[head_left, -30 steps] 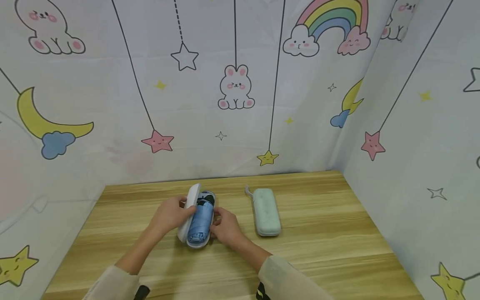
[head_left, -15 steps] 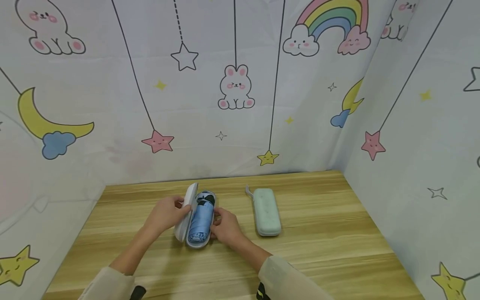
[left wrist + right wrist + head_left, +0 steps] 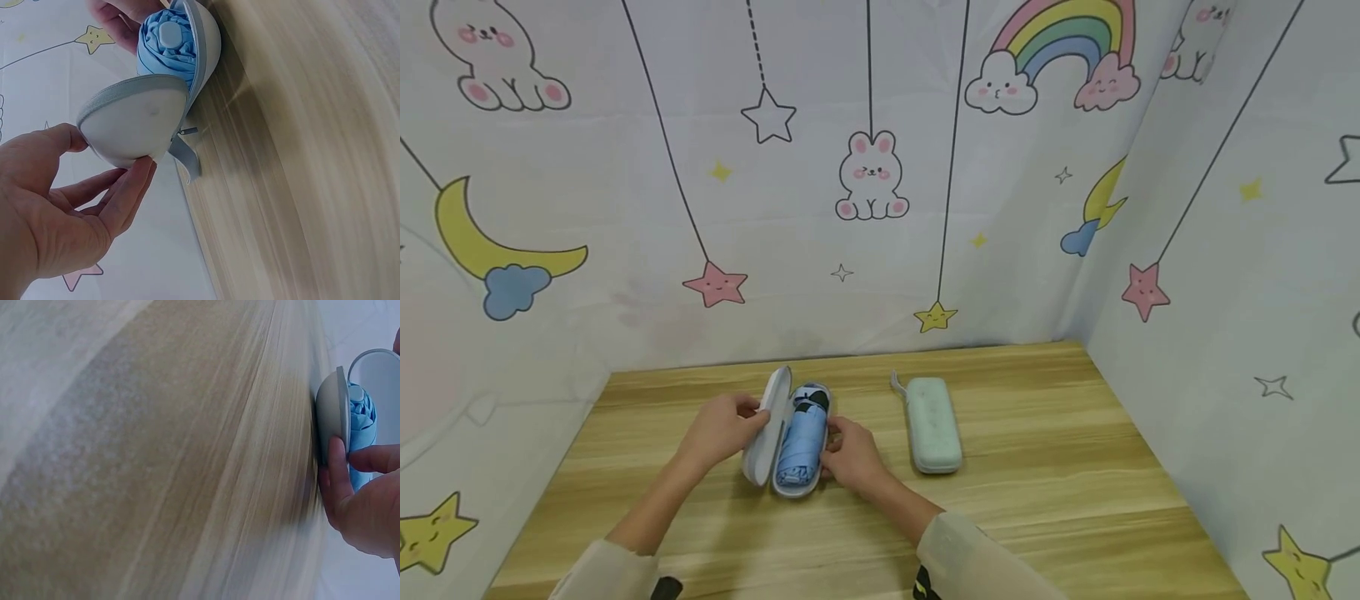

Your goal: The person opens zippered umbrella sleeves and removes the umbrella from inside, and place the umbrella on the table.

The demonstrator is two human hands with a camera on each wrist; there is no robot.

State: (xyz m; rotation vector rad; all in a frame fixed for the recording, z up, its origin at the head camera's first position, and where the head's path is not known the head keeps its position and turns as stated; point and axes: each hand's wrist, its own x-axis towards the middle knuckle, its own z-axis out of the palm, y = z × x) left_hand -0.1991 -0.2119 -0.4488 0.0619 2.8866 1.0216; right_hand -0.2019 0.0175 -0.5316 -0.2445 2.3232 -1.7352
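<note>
A white zip case lies unfolded on the wooden table, its lid (image 3: 763,450) tipped up to the left. Inside its base (image 3: 329,415) rests a folded blue umbrella (image 3: 802,437) with a black patch near its far end; the white end knob (image 3: 170,35) shows in the left wrist view. My left hand (image 3: 722,429) holds the lid by its edge, thumb on one side and fingertips on the other (image 3: 75,200). With my right hand (image 3: 852,454) I grip the right rim of the base, thumb close to the umbrella in the right wrist view.
A pale green zip case (image 3: 934,425) with a grey strap lies closed to the right of the right hand. The wooden table (image 3: 1045,467) meets a white printed cloth backdrop (image 3: 805,233) at the back and sides. A grey strap (image 3: 186,161) hangs from the white case.
My left hand has moved left, swinging the lid further away from the umbrella and base. The right hand stays at the base's rim; the umbrella and green case have not moved.
</note>
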